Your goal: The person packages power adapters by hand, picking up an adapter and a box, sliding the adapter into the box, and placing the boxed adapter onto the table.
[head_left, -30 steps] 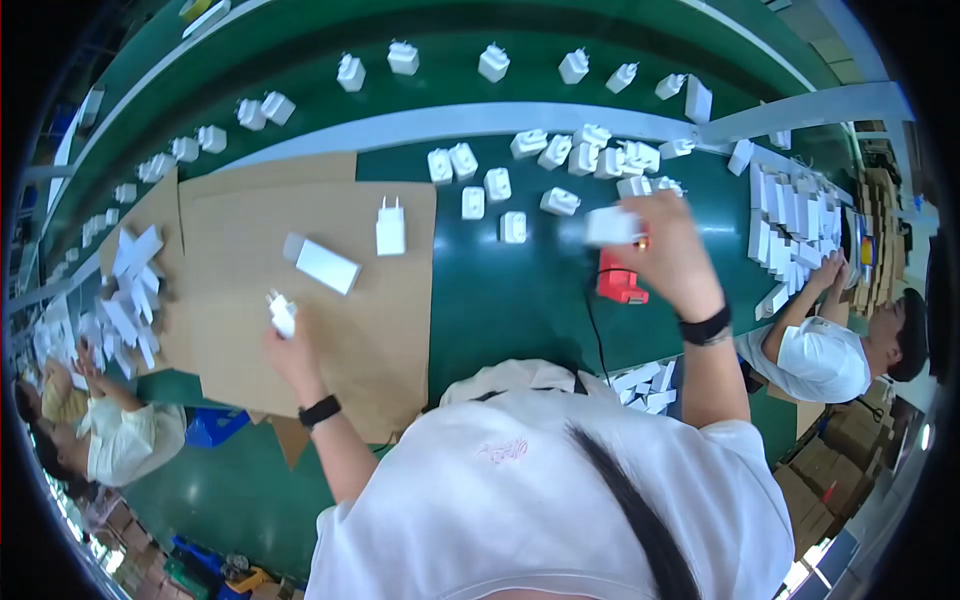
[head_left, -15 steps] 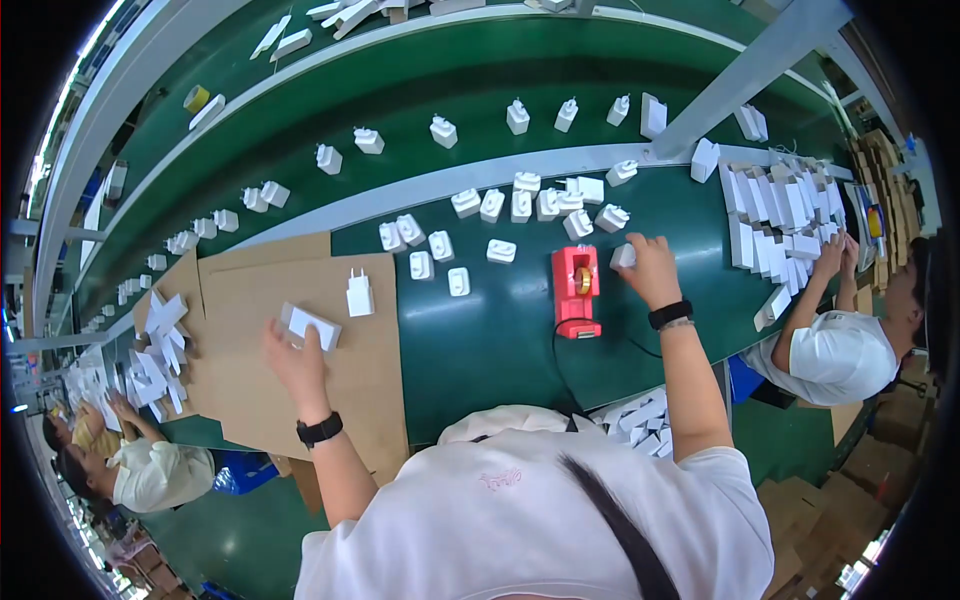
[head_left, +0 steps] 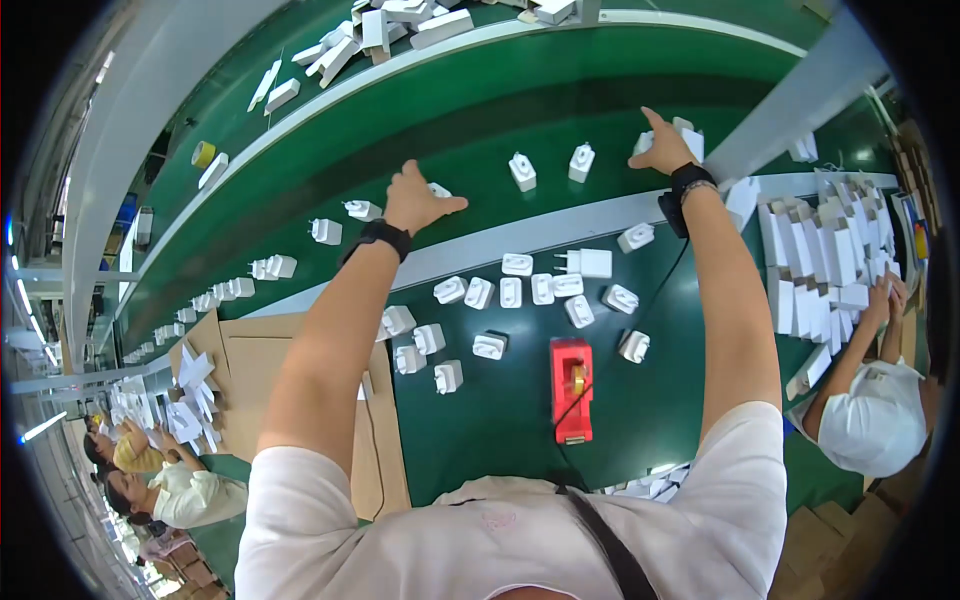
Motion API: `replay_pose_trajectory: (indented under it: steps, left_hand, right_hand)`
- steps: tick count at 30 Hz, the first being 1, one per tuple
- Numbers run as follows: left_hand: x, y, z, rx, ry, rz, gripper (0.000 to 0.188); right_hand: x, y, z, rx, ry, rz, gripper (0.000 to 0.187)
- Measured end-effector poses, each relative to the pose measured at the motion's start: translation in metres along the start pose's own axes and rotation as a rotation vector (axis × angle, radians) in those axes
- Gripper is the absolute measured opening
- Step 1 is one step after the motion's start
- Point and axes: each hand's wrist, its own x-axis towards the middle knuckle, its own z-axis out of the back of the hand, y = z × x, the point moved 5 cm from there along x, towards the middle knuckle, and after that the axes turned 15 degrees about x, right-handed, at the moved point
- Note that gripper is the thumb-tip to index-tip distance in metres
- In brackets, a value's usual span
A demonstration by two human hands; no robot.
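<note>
Both arms stretch forward over the long green belt beyond my table. My left hand has thumb and fingers spread beside a white plug charger, partly hidden by the hand. At the right, my right hand is open over another white plug charger, its fingers apart around it; contact is unclear. Two more chargers stand on the belt between my hands, one of them an upright charger. Nearer to me, several white chargers lie scattered on the green table, behind a red tape dispenser.
A grey rail divides table and belt. Cardboard sheets cover the table's left. White boxes are stacked at the right, near a co-worker. A slanted grey post rises beyond my right hand. A black cable hangs by my right wrist.
Both hands have moved forward from the table to the belt. My left hand has left the white box on the cardboard; my right has let go of a charger beside the tape dispenser.
</note>
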Motion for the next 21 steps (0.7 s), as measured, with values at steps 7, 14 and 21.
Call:
replay_pose_trajectory:
  steps: [7,14,21]
  left_hand:
    - [0.025,-0.037,-0.022,-0.26,0.046,-0.277,0.058]
    - [0.037,-0.099,-0.045,-0.34,0.007,-0.381,0.06]
    - [0.041,-0.113,-0.061,-0.428,-0.087,-0.474,0.046]
  right_hand:
    - [0.005,0.022,-0.031,0.096,0.205,0.155,0.06]
    - [-0.007,0.046,-0.053,0.145,0.322,0.135,0.06]
    - [-0.012,0.066,-0.067,0.058,0.293,0.18,0.048]
